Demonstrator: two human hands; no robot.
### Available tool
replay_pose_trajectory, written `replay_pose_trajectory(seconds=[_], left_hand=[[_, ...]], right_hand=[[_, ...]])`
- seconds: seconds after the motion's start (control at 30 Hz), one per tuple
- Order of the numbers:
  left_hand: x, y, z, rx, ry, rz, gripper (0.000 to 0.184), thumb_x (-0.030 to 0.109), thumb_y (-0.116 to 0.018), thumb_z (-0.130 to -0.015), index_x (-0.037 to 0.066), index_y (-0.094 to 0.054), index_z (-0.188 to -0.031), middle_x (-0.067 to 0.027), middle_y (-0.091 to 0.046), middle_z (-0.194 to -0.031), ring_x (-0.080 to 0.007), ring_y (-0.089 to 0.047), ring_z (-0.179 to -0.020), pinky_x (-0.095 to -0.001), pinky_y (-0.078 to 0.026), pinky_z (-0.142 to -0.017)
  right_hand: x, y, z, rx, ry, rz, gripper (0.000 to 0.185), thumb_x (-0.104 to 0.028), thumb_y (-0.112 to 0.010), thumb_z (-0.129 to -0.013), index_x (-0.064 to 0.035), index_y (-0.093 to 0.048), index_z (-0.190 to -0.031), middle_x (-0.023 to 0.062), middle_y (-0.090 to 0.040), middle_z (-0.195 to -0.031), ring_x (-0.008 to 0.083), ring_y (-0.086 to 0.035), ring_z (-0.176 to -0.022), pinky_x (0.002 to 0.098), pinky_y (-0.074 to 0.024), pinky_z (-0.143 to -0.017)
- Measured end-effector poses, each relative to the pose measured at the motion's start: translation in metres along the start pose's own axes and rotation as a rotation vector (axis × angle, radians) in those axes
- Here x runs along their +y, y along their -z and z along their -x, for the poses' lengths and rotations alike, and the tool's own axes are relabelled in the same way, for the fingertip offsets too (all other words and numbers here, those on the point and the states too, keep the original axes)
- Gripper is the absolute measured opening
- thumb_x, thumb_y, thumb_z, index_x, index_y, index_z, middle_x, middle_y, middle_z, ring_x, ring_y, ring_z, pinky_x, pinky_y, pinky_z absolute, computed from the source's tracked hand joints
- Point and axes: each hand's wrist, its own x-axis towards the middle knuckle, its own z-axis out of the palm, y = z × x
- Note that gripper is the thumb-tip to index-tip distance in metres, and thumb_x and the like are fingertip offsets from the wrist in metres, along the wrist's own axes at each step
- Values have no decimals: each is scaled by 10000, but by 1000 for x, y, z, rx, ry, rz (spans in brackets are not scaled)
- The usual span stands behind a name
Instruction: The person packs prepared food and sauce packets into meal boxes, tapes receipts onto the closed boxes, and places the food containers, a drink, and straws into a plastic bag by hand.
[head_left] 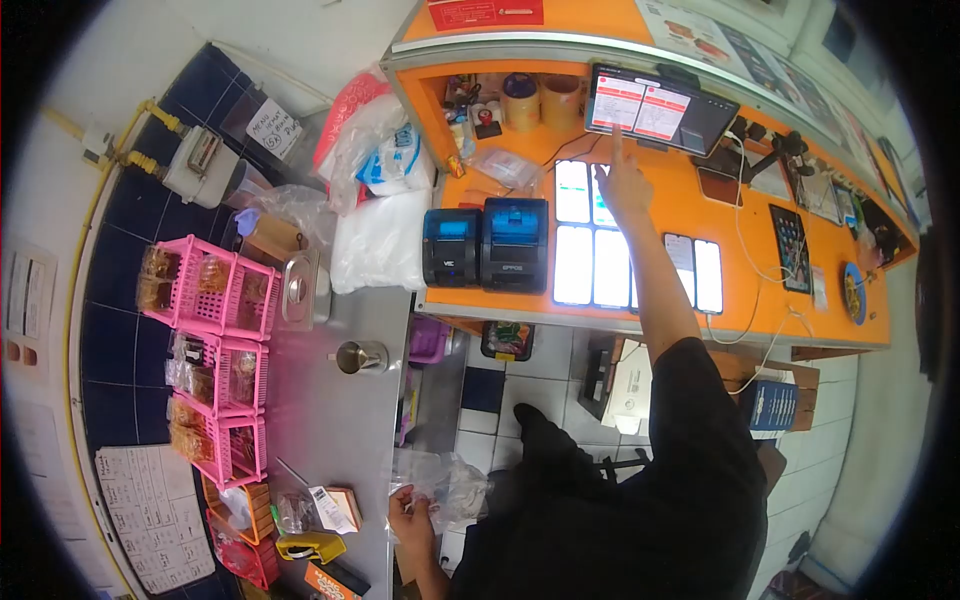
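Observation:
My right hand (628, 190) reaches over the orange counter with its index finger stretched up to the lit tablet (640, 105); the fingertip is at the screen's lower edge, and whether it touches I cannot tell. It holds nothing. Beneath this hand and forearm lie several phones with bright screens, among them a white-lit phone (573, 265); my arm partly covers some. Low in the view, my left hand (412, 518) has its fingers closed on a clear plastic bag (440, 485), beside the edge of the steel table (335, 430).
Two black receipt printers (515, 250) stand at the counter's left end. On the steel table are a metal cup (361, 357), stacked pink baskets (225, 285) and a yellow tape dispenser (310, 546). White cables (757, 310) trail across the counter. A dark tablet (790, 248) lies farther right.

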Motion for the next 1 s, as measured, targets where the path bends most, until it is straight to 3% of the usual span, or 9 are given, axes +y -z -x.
replay_pose_trajectory(seconds=[0.27, 0.53, 0.63, 0.7, 0.73, 0.8, 1.0], left_hand=[[20, -18, 4, 4, -17, -24, 207, 7, -637, -902, -31, -590, -1100, -106, -613, -978, -174, -656, -773, -307, -581, -627], [2, -20, 8, -1, -54, -70, 176, 3, -634, -914, -18, -597, -1084, -102, -631, -962, -150, -644, -792, -304, -588, -679], [2, -20, 12, 2, -65, -49, 104, -10, -580, -911, -4, -595, -1014, -82, -617, -921, -116, -602, -738, -265, -541, -638], [-8, -14, 9, -6, -66, -209, 89, -22, -509, -891, 22, -579, -926, -34, -560, -821, -76, -503, -644, -232, -429, -563], [-1, -17, 12, -1, -65, -207, 89, -22, -509, -891, 22, -579, -926, -34, -560, -821, -76, -503, -644, -232, -429, -563], [13, -22, 19, 64, 52, -72, 124, -29, -460, -859, 40, -561, -874, 15, -475, -729, -55, -403, -604, -231, -316, -530], [19, -20, 23, 66, 26, -110, 76, -27, -534, -826, 48, -540, -836, 30, -442, -695, -66, -404, -620, -243, -316, -548]], right_hand=[[3, -5, 4, 5, 6, 15, 874, -443, -612, -946, -280, -69, -1610, 207, -608, -1070, 379, -691, -835, 510, -542, -640], [3, 0, 6, -14, 0, -28, 875, -423, -620, -948, -273, -67, -1610, 197, -636, -1077, 381, -690, -874, 508, -537, -688], [0, 0, 7, 14, -10, -37, 880, -398, -631, -944, -273, -69, -1610, 196, -631, -1084, 384, -687, -865, 505, -535, -683], [0, -3, 6, 30, -6, -61, 881, -388, -634, -942, -273, -71, -1610, 197, -627, -1089, 384, -687, -864, 506, -535, -683], [0, -3, 6, 45, -8, -82, 882, -377, -637, -940, -273, -72, -1610, 198, -624, -1095, 384, -686, -862, 507, -535, -683], [-1, -2, 5, 24, -9, -68, 889, -375, -637, -938, -273, -64, -1610, 198, -621, -1097, 384, -686, -862, 507, -535, -683], [7, -10, 2, 45, -13, -66, 908, -370, -640, -932, -284, -41, -1609, 195, -612, -1107, 384, -686, -862, 509, -535, -682]])
